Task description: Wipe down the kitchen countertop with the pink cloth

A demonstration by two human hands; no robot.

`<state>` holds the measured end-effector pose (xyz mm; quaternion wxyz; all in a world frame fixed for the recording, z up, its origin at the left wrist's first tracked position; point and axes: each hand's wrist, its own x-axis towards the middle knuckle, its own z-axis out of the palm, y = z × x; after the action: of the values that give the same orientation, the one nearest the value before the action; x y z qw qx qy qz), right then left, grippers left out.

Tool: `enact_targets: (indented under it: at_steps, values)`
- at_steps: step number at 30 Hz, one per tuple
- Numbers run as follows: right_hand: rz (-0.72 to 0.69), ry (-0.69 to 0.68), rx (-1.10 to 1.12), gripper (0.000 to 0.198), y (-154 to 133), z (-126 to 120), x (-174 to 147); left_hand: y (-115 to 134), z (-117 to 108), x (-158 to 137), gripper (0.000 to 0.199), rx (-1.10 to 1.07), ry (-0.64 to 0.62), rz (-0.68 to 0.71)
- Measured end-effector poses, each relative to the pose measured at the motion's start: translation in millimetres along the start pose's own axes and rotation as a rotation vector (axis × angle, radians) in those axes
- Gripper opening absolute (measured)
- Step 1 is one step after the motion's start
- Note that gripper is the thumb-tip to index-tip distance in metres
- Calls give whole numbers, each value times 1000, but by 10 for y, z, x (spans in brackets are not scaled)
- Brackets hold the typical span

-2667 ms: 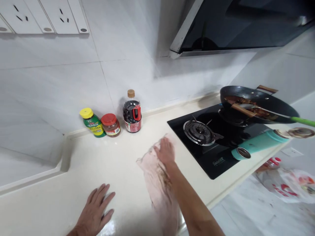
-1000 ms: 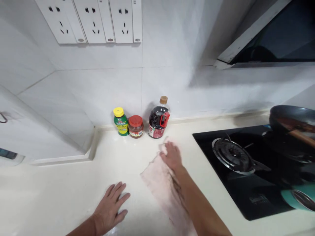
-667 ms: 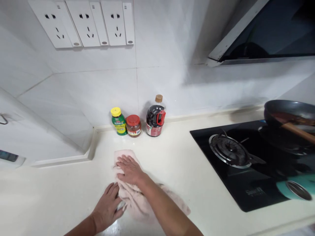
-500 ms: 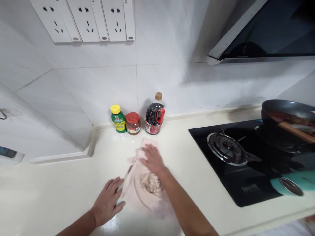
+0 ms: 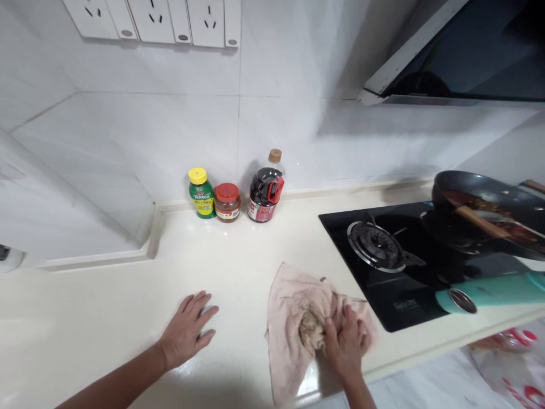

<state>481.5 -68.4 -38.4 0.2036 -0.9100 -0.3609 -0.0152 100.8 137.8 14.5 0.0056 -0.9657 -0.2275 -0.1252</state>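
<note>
A pale pink cloth [image 5: 293,295] with brown stains lies crumpled over the counter's front edge, left of the stove. My right hand [image 5: 347,341] presses on its right part, the fingers curled into the folds. My left hand [image 5: 185,329] rests on the white countertop [image 5: 230,272], fingers spread, holding nothing. It is to the left of the cloth and apart from it.
Along the back wall stand a green bottle with a yellow cap [image 5: 202,196], a red-lidded jar [image 5: 227,203] and a dark sauce bottle [image 5: 264,190]. The black gas stove [image 5: 409,289] is at right, bearing a wok [image 5: 472,182] and a turquoise object [image 5: 498,291].
My right hand has moved the cloth right and toward me, from below the bottles to near the stove's front corner. My left hand stays on the counter. The camera view has shifted slightly.
</note>
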Motion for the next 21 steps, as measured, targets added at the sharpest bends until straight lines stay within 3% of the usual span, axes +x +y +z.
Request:
enact_targets:
  at_steps: [2,5,8,11,13,16,21]
  values:
    - [14,-63,23,89,-300,-14,-264,-8,5,2,40,0,0,4]
    - [-92,-131,-35,96,-735,12,-613,-19,18,4,39,1,-1,6]
    - [-125,-147,-27,80,-1009,43,-897,-27,31,5,40,3,4,13]
    - [-175,-207,154,59,-1129,19,-1026,-34,41,5,40,4,24,16]
    - [-169,-229,352,55,-1166,-49,-987,-41,48,5,40,2,40,18]
    - [-25,-266,607,55,-1160,-223,-774,-54,56,5,41,3,46,23]
    - [-19,-174,462,38,-845,-517,-382,-67,47,16,41,24,54,47]
